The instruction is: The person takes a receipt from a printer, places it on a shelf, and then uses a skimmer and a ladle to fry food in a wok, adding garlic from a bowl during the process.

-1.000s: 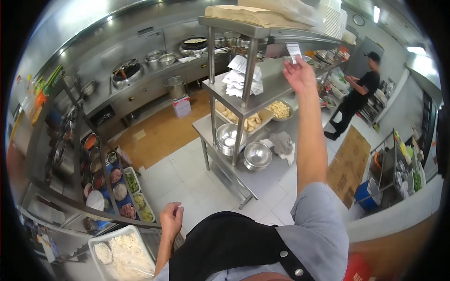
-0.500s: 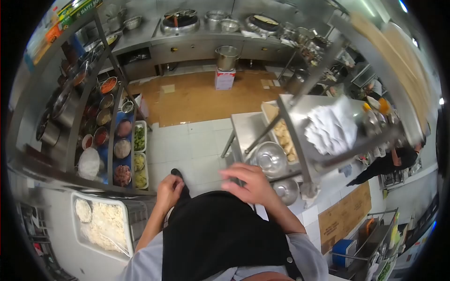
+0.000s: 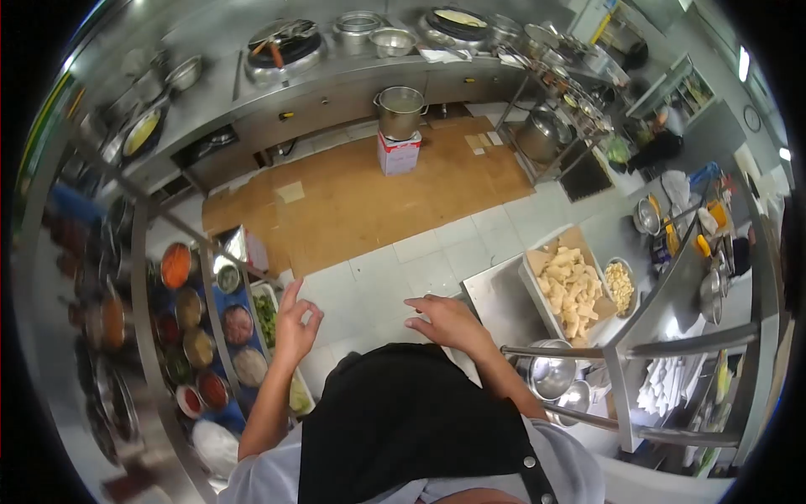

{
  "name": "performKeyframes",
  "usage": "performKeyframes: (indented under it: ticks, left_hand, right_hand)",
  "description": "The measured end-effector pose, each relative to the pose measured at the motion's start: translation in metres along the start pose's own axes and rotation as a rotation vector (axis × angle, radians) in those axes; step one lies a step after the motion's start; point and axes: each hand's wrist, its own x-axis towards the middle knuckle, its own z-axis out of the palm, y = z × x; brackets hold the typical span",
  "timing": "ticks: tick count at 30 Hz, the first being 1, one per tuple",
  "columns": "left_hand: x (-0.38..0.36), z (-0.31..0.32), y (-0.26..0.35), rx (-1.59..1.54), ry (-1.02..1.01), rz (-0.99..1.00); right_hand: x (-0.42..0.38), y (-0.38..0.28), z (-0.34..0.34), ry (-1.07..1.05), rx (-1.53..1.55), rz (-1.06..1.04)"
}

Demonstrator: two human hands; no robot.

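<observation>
Held out in front of the black apron (image 3: 395, 428), my left hand (image 3: 296, 323) has its fingers apart and nothing in it. It is nearest to the long tray of green vegetables (image 3: 265, 315) on the left rack. My right hand (image 3: 443, 322) is raised over the tiled floor, fingers spread and empty, close to the corner of a steel table (image 3: 499, 298). On that table, to the right, stands a box of pale yellow pieces (image 3: 569, 290). Metal bowls (image 3: 552, 374) sit below the box, behind a rack rail.
A large pot (image 3: 400, 113) stands on a small box (image 3: 399, 156) on the cardboard floor cover (image 3: 336, 218). Woks (image 3: 285, 55) line the back counter. Racks flank me: food bowls (image 3: 191, 309) left, steel rails (image 3: 688, 344) right. Another person (image 3: 663, 139) is at the far right.
The view has shifted forward and turned, bringing the pot and the box of yellow pieces more fully into sight. My left hand has risen and its fingers have opened. My right hand remains open.
</observation>
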Motion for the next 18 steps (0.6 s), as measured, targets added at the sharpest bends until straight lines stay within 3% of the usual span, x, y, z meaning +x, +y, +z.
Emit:
performKeyframes:
  ticks: [4, 7, 8, 10, 12, 13, 14, 15, 16, 17, 18]
  left_hand:
    - [0.125, 0.029, -0.016, -0.14, -0.145, -0.004]
    - [0.197, 0.095, -0.079, 0.072, -0.332, 0.042]
    - [0.213, 0.112, -0.096, 0.085, -0.407, -0.031]
    - [0.238, 0.136, -0.13, 0.116, -0.531, -0.176]
    - [0.232, 0.151, -0.194, 0.18, -0.507, -0.361]
    - [0.212, 0.153, -0.269, 0.114, -0.567, -0.336]
    - [0.195, 0.146, -0.312, 0.277, -0.667, -0.377]
    - [0.183, 0.131, -0.333, 0.659, -0.989, -0.112]
    - [0.166, 0.115, -0.338, 0.797, -1.005, -0.171]
    - [0.162, 0.106, -0.33, 0.693, -0.999, -0.443]
    - [0.165, 0.102, -0.317, 0.485, -0.871, -0.858]
  right_hand:
    - [0.058, 0.047, -0.02, -0.063, -0.014, 0.174]
    - [0.108, 0.099, -0.04, -0.049, 0.011, 0.246]
    - [0.127, 0.122, -0.042, -0.021, 0.015, 0.24]
    - [0.169, 0.162, -0.047, -0.001, 0.005, 0.285]
    - [0.22, 0.199, -0.067, -0.012, -0.03, 0.298]
    - [0.242, 0.211, -0.08, -0.037, -0.01, 0.277]
    - [0.266, 0.224, -0.094, -0.063, 0.005, 0.252]
    - [0.29, 0.237, -0.11, -0.083, 0.015, 0.225]
    - [0.31, 0.25, -0.124, -0.084, 0.013, 0.221]
    - [0.326, 0.258, -0.144, -0.063, 0.008, 0.223]
    - [0.342, 0.264, -0.169, -0.043, -0.004, 0.221]
